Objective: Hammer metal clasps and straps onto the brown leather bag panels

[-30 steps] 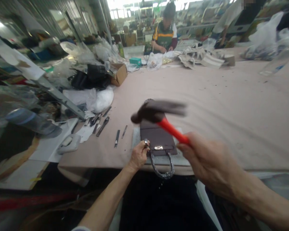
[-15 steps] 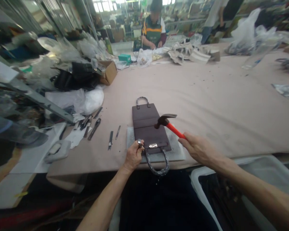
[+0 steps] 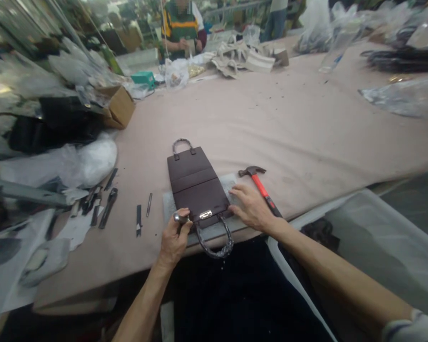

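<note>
The dark brown bag [image 3: 199, 190] lies on a pale slab [image 3: 168, 204] at the near edge of the bench [image 3: 306, 123], its near handle [image 3: 225, 251] reaching past that edge. By the bag's near left corner, the left hand [image 3: 173, 241] has its fingers closed around a small metal tool [image 3: 180, 217]; the right hand [image 3: 253, 209], fingers loosely spread and holding nothing, is at the bag's right edge, just left of a red-handled hammer [image 3: 258, 182].

Remotely, I see a bare left hand [image 3: 174, 242] and right hand [image 3: 251, 206], a pale, grey-striped sleeve [image 3: 413, 328] on the right arm [image 3: 328, 261], and dark clothing [image 3: 235, 294] below the near edge of the table [image 3: 306, 123].
</note>
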A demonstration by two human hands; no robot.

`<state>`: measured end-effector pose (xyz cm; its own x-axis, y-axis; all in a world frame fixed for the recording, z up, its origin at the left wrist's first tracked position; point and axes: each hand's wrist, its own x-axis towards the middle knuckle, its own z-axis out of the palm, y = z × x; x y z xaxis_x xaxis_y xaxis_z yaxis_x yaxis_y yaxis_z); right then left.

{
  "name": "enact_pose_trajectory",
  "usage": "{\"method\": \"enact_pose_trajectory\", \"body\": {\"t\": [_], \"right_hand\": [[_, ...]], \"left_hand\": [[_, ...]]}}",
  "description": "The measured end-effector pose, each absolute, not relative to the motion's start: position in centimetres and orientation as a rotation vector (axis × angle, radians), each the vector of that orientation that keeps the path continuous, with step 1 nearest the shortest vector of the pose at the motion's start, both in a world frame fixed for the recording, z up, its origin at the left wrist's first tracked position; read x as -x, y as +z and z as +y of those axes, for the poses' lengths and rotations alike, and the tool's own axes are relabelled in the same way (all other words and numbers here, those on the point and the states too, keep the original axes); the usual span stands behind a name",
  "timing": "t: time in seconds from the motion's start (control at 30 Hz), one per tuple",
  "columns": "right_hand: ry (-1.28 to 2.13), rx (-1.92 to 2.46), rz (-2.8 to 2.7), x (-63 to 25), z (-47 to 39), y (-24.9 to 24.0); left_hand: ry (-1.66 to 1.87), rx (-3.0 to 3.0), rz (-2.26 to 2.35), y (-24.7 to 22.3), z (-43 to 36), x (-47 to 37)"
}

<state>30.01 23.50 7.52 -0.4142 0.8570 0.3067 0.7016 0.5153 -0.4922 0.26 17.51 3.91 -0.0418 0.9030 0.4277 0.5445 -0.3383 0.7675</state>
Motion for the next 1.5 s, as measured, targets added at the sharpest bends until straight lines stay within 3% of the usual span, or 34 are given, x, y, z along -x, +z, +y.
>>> {"method": "enact_pose_trajectory", "body": {"t": [0.17, 0.37, 0.6, 0.87, 1.5], "right_hand": [[0.474, 1.267, -2.23, -25.8, 21.8, 6.0], [0.51, 1.262, -2.186, -25.9, 22.0, 5.8], [0.664, 1.07, -2.063, -28.3, 21.9, 5.2], [0.536, 0.926, -2.224, -29.8, 21.6, 4.4], [0.582, 0.948, -2.106, -29.8, 21.6, 4.0]], "left_hand": [[1.194, -1.761, 1.522, 4.4, 17.9, 0.4], [1.537, -1.023, 1.506, 3.8, 17.9, 0.8], [1.513, -1.265, 1.412, 6.7, 18.3, -2.7], [1.376, -1.534, 1.319, 6.0, 20.9, -9.2], [1.288, -1.782, 1.328, 5.6, 20.7, -9.3]]}}
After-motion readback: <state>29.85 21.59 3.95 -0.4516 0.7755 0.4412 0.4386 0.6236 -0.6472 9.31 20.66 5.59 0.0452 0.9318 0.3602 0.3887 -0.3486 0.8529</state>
